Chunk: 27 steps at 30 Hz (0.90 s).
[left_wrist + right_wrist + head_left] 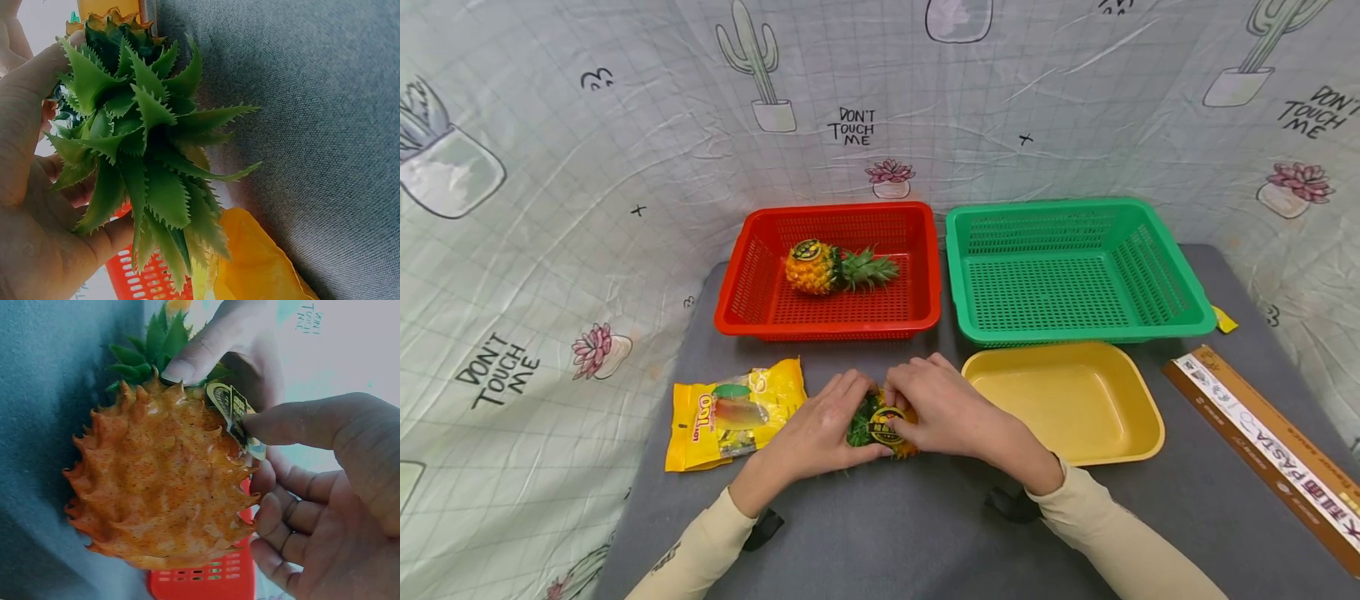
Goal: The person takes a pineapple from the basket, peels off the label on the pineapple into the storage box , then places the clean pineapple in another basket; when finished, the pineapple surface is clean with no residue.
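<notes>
A small pineapple [156, 481] lies on its side on the grey table between both hands, its spiny orange body toward the right. My left hand [827, 423] holds it around the base of its green leaf crown [150, 150], with the thumb lying on top. From the other side, my right hand [943, 410] has its thumb on a round black-and-yellow label [886, 426] on the fruit. The curled right fingers touch the pineapple's far flank. In the right wrist view part of the label stands off the skin; whether it is fully loose I cannot tell.
Behind are a red basket [827, 327] holding another labelled pineapple [812, 271] and a green basket [1045, 292]. A yellow tub [1075, 408] stands right of the hands, beside a long pasta box [1262, 450]. Left lies a yellow candy bag [733, 414].
</notes>
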Each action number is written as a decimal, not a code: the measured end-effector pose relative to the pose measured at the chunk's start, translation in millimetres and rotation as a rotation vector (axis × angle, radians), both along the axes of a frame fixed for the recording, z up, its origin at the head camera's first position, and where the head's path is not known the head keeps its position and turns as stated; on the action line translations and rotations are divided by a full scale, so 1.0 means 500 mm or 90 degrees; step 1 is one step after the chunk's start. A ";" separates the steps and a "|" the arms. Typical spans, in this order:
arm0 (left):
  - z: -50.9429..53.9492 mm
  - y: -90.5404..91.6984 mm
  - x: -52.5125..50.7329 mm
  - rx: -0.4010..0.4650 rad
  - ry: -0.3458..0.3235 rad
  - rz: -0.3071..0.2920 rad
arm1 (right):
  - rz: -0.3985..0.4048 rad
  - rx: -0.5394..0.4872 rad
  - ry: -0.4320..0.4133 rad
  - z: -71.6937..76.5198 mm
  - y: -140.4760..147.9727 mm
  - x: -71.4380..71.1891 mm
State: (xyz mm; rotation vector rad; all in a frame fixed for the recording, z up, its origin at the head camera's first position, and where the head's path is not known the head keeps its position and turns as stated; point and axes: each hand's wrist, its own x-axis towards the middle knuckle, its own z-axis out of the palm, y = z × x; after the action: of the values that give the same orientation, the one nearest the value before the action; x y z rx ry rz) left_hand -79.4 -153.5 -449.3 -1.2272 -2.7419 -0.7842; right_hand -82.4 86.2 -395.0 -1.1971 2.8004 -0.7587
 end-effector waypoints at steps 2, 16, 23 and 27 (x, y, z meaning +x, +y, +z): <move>0.001 0.000 0.000 -0.003 -0.004 0.000 | 0.002 -0.021 -0.001 -0.003 0.002 0.000; 0.001 0.000 0.000 0.004 -0.005 0.006 | 0.012 -0.142 -0.038 -0.019 0.008 -0.007; 0.001 0.001 -0.001 -0.001 -0.015 0.009 | 0.013 -0.175 -0.121 -0.014 0.013 -0.005; -0.001 0.001 -0.001 -0.005 -0.015 0.012 | 0.014 -0.168 -0.141 -0.012 0.016 -0.005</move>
State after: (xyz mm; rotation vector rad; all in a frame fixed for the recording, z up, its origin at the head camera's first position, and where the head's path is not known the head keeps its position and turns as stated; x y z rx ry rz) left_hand -79.8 -153.0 -449.7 -1.1986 -2.7734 -0.7909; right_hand -84.9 94.1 -401.1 -1.0915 2.5628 -1.2088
